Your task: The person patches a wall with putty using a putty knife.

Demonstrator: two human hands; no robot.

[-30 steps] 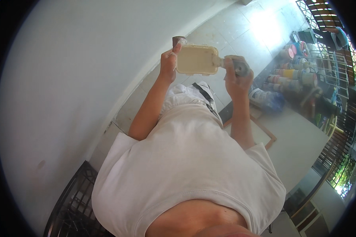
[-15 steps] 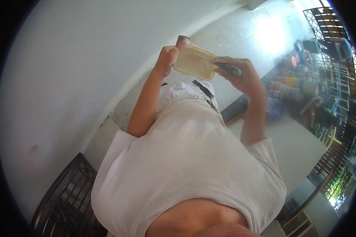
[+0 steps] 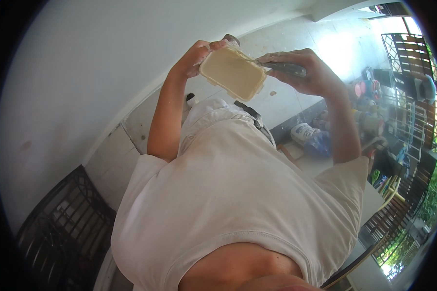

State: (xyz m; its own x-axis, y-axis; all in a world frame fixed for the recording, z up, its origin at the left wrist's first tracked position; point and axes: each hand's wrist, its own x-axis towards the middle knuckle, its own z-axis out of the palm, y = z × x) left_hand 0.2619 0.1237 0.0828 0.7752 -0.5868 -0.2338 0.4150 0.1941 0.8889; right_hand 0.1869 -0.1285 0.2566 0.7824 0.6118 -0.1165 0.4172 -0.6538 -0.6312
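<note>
- The left hand [image 3: 195,57] grips the near-left edge of a cream rectangular tub [image 3: 233,72], fingers curled over its rim and thumb behind.
- The right hand [image 3: 303,72] is closed around a grey-handled tool [image 3: 287,69] whose tip meets the tub's right rim.
- Since a second ago the tub has tipped from flat to slanted, its open side turned toward the tool, and both hands have drifted left; the tool looks set to work inside it.
- Far right, a white bag [image 3: 303,133] and coloured containers [image 3: 366,89] sit on the floor.
</note>
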